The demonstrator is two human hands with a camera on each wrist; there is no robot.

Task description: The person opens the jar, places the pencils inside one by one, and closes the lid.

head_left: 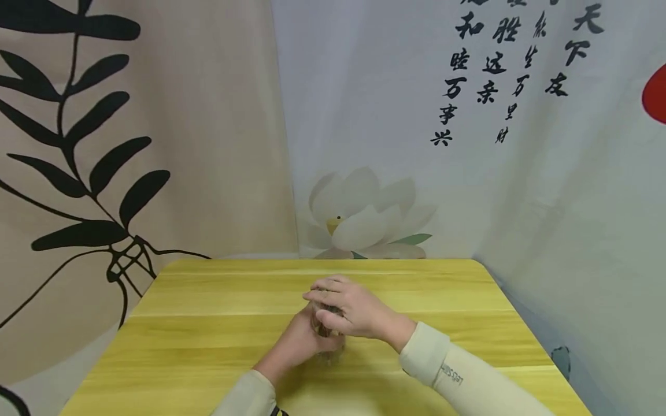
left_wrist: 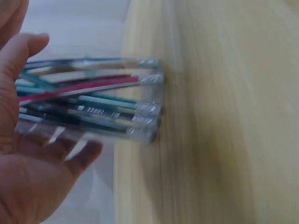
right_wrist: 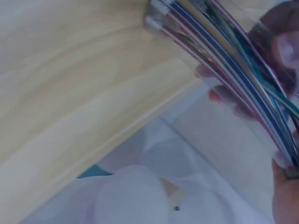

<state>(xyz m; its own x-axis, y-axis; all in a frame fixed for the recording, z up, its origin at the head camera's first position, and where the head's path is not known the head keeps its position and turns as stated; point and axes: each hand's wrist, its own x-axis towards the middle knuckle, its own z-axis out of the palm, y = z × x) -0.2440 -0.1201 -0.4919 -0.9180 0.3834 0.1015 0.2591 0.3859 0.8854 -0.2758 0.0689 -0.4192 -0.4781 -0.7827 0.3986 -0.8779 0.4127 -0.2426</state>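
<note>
A clear plastic tube (head_left: 324,330) full of slim pencils is held upright over the table between both hands. Blue, red, green and dark pencils (left_wrist: 88,100) show through its wall, with silvery ends at the bottom. My left hand (head_left: 306,336) grips the tube's side, the thumb on one side and the fingers on the other in the left wrist view. Over the tube's top, my right hand (head_left: 354,306) curls its fingers and thumb, hiding most of that end. A dark end piece (right_wrist: 292,172) shows there in the right wrist view.
The yellow wood-grain table (head_left: 208,323) reaches to the backdrop. Behind it hangs a cloth (head_left: 364,115) printed with a lotus and dark characters, with a dark leaf print on the left.
</note>
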